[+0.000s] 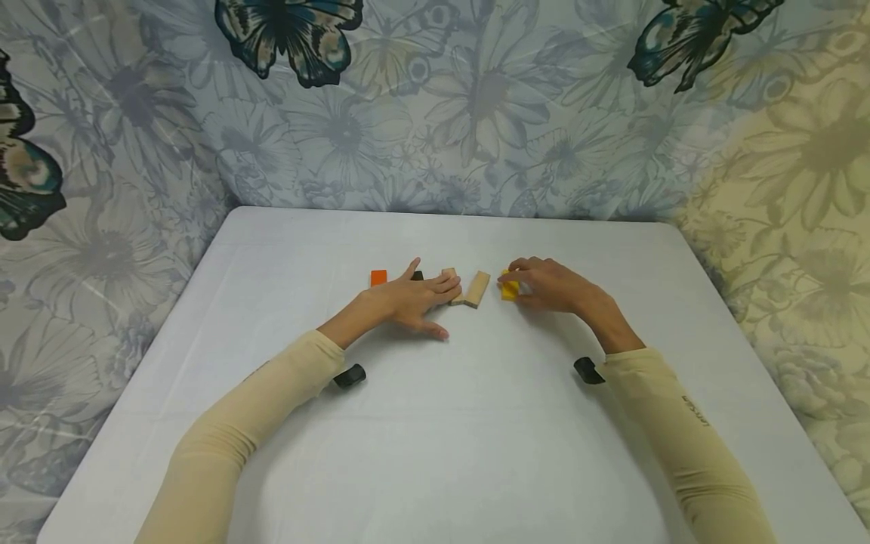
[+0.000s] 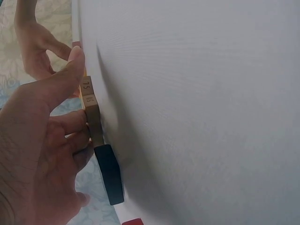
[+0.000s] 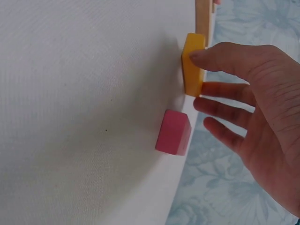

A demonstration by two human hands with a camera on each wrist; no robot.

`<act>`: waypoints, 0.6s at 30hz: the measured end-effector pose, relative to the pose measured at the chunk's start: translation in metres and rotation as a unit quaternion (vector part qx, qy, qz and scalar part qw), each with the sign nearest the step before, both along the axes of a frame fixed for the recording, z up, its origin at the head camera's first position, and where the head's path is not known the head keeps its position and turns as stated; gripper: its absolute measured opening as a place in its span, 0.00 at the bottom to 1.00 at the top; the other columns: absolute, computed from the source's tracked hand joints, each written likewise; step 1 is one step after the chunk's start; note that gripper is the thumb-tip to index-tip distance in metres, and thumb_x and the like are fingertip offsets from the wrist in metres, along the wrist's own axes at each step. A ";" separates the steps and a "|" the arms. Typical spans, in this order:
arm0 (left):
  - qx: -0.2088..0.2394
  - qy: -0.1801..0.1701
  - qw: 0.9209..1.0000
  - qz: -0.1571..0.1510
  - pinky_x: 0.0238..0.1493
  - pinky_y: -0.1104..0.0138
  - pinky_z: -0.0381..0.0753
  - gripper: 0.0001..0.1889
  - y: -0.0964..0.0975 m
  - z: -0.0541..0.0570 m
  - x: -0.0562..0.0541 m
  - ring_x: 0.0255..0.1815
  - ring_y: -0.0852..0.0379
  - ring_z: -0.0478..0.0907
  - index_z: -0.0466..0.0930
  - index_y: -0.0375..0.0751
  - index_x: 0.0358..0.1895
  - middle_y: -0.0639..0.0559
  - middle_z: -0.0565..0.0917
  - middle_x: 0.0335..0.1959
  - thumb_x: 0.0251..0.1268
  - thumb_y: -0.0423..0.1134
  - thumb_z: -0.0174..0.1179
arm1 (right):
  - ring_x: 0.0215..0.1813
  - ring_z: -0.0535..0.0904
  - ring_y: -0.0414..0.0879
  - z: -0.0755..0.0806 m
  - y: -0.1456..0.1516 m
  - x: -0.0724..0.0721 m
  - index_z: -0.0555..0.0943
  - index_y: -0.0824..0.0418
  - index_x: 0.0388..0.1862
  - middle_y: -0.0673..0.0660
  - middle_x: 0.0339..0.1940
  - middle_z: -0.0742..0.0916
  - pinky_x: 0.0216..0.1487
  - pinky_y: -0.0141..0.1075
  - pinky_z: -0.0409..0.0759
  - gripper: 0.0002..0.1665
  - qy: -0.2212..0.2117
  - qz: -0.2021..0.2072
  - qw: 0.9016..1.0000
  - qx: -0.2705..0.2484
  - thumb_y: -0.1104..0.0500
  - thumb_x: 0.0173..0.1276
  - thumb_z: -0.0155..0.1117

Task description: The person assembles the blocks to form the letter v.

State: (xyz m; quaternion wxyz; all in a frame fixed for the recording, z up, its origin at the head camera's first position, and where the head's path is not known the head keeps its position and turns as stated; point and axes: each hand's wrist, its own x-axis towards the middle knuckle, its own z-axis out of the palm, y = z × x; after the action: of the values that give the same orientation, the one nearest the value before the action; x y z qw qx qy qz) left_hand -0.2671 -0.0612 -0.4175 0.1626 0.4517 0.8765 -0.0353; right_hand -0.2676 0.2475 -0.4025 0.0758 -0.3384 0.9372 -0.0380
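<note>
My right hand [image 1: 552, 287] pinches a yellow block [image 1: 509, 289], thumb on its near end and fingers behind it; the right wrist view shows the same yellow block [image 3: 191, 65] up close. A pink block [image 3: 173, 132] lies beside that hand, hidden under it in the head view. With fingers spread, my left hand [image 1: 411, 301] reaches over a row of blocks, its fingertips at a plain wooden block [image 1: 449, 272]. Another wooden block [image 1: 477, 290] lies tilted between the hands. Numbers are printed on the ends of the wooden blocks [image 2: 89, 101].
Left of the wooden blocks lie a dark block [image 2: 109, 174], partly covered by my left hand in the head view, and an orange-red block [image 1: 378, 278]. All rest on a white table [image 1: 462, 453] with patterned floral cloth [image 1: 435, 136] behind and at its sides.
</note>
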 end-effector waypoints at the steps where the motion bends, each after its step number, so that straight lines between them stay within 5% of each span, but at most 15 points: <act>1: -0.002 0.001 1.000 -0.001 0.84 0.33 0.29 0.52 0.000 0.000 0.000 0.90 0.53 0.40 0.43 0.49 0.87 0.51 0.42 0.89 0.72 0.75 0.49 | 0.61 0.82 0.62 0.000 -0.001 0.000 0.85 0.56 0.64 0.65 0.64 0.85 0.62 0.58 0.81 0.25 -0.001 -0.002 1.000 0.002 0.62 0.69 0.74; 7: -0.004 0.000 1.000 -0.003 0.84 0.33 0.30 0.53 0.001 0.002 0.001 0.90 0.53 0.39 0.43 0.48 0.87 0.51 0.42 0.89 0.71 0.75 0.50 | 0.58 0.81 0.62 -0.002 -0.003 -0.001 0.87 0.53 0.57 0.66 0.62 0.84 0.62 0.58 0.81 0.18 -0.016 -0.015 1.000 0.000 0.61 0.68 0.73; 18: -0.008 0.001 1.000 0.000 0.84 0.33 0.30 0.52 0.000 0.001 0.001 0.90 0.54 0.39 0.43 0.48 0.87 0.51 0.42 0.89 0.71 0.75 0.49 | 0.58 0.83 0.62 0.003 -0.003 0.000 0.86 0.58 0.60 0.67 0.62 0.85 0.62 0.57 0.83 0.20 -0.011 -0.018 1.000 0.000 0.61 0.68 0.73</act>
State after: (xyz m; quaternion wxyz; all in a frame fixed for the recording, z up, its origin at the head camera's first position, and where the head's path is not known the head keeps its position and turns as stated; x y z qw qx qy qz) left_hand -0.2659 -0.0608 -0.4163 0.1650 0.4505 0.8763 -0.0431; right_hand -0.2674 0.2444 -0.3996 0.0855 -0.3209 0.9423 -0.0428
